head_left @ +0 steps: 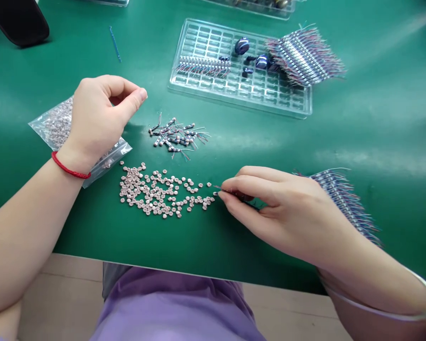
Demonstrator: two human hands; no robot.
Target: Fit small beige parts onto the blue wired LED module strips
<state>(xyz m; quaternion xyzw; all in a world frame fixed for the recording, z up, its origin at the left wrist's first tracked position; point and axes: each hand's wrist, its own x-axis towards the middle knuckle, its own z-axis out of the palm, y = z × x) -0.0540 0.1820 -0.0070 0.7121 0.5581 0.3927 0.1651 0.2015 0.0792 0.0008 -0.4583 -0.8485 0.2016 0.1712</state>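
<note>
Thumb and forefinger of my left hand (101, 111) are pinched together above the plastic bag; anything between them is too small to make out. Low over the table, my right hand (282, 208) is closed on a small wired part (239, 194), mostly hidden by the fingers, its tip close to the right end of the scattered small round caps (159, 194). Just beyond these caps lies a loose pile of small wired parts (177, 135), several with pinkish caps on their ends.
A clear compartment tray (206, 90) at the back holds a row of wired parts (204, 65), dark shiny pieces (242, 46) and a wired bundle (305, 54). Another bundle (344, 201) lies beside my right wrist. A zip bag of caps (57, 123) is under my left hand. A blue stick (115, 43) lies behind.
</note>
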